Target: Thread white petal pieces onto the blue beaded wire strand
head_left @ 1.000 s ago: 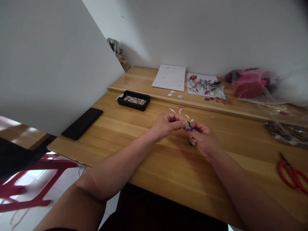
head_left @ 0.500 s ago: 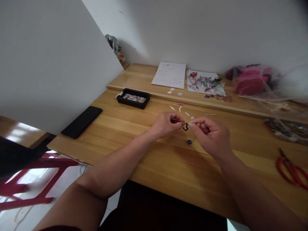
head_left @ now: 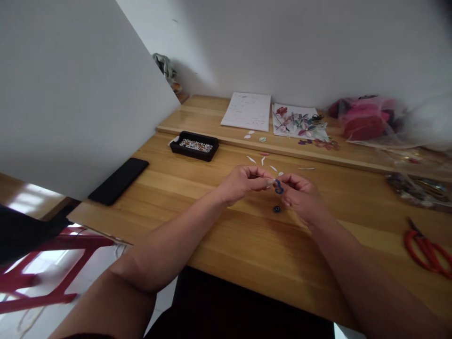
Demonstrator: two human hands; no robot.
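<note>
Both hands pinch tight: I see left hand [head_left: 243, 181] and right hand [head_left: 300, 195] meeting on a small blue loop [head_left: 278, 187] above the wooden table [head_left: 219, 235], dark bead [head_left: 277, 208] lying just beneath. Bead tray [head_left: 194, 146] and phone [head_left: 118, 180] sit left, red scissors [head_left: 425, 252] well right.

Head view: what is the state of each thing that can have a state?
left hand, shut on blue loop
right hand, shut on blue loop
phone, flat, screen dark
black tray, uncovered, beads inside
red scissors, flat, blades together
</note>
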